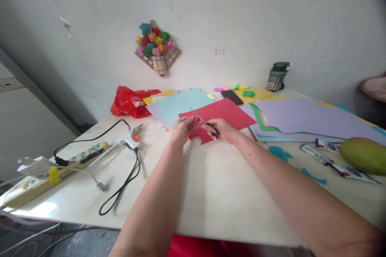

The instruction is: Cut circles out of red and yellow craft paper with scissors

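Near the middle of the table my left hand (182, 129) is closed on a small red paper piece (193, 119). My right hand (221, 130) grips the black handles of the scissors (212, 128), whose blades point up and left beside the red piece. Behind and under both hands lies a large red paper sheet (229, 114) with a curved notch cut in its near edge. A light blue sheet (183, 102) lies behind my left hand, on top of other coloured sheets. Whether the blades touch the red piece is too small to tell.
A glue gun (131, 140) and a power strip (75, 162) with cables lie left. A red plastic bag (132, 102) is at the back left. Purple sheets (307, 116), blue scraps (280, 152), tubes (351, 172) and a green fruit (364, 155) lie right; a dark phone (231, 97) lies behind.
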Demonstrator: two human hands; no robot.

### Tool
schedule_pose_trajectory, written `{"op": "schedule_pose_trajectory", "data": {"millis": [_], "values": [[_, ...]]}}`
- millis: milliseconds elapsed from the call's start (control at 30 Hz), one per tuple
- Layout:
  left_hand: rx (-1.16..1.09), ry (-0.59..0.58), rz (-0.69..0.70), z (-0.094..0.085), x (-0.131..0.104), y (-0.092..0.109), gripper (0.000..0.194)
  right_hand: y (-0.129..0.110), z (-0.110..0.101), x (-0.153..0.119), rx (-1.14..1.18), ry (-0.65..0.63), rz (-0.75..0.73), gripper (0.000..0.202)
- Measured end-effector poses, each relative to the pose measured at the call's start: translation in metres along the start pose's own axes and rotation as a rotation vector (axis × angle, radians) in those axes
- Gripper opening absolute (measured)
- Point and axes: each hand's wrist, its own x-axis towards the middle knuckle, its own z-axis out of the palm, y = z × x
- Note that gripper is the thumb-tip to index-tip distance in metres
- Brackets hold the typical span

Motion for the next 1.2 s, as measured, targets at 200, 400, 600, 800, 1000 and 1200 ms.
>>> {"op": "schedule_pose_trajectory", "data": {"millis": [200, 400, 600, 800, 1000, 1200], "values": [[-0.005, 0.029, 0.004, 0.0005, 0.0003, 0.0007, 0.017, -0.0013, 0.0012, -0.0011, -0.017, 0.004, 0.008, 0.039], [-0.014, 0.027, 0.014, -0.0008, 0.0014, -0.0006, 0.015, 0.0037, -0.0001, 0.0014, -0.015, -0.007, 0.002, 0.042], [0.000, 0.003, 0.001, -0.0022, 0.0016, -0.0007, 0.017, -0.0016, 0.0004, -0.0030, -0.028, -0.007, 0.029, 0.041], [0.002, -0.017, -0.019, 0.0003, 0.0001, -0.0010, 0.017, -0.0057, 0.0008, -0.0048, -0.034, -0.011, 0.043, 0.044], [0.014, -0.023, -0.021, 0.0013, -0.0012, 0.0004, 0.016, -0.0033, 0.0009, -0.0030, -0.028, -0.004, 0.012, 0.043], [0.014, -0.032, -0.017, 0.0012, -0.0015, 0.0011, 0.014, 0.0005, 0.0004, -0.0016, 0.001, -0.010, -0.006, 0.041]]}}
